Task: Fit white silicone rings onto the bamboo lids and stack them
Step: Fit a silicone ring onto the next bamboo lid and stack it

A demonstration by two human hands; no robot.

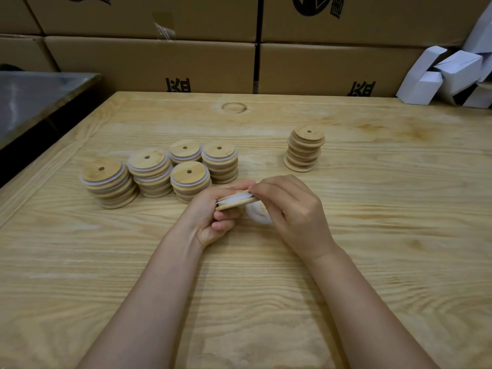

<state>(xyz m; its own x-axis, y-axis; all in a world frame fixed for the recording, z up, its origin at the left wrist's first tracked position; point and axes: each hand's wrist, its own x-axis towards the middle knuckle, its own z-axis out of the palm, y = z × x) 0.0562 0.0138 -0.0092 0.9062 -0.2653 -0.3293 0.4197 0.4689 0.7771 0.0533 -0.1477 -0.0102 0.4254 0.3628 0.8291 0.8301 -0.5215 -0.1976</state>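
My left hand [213, 211] grips a bamboo lid [234, 202] edge-on above the middle of the wooden table [372, 235]. A white silicone ring [235, 200] lies around the lid, and my right hand [290, 209] pinches that ring at the lid's right edge. More white silicone rings [257, 214] hang under my right palm, partly hidden. Left of my hands stand several stacks of ringed lids [157, 171]. A stack of bare bamboo lids [304, 150] stands at the right rear.
Cardboard boxes [186, 62] form a wall along the table's far edge. Folded white cartons [447, 75] are piled at the back right. A grey metal surface [34, 94] sits off the table's left side.
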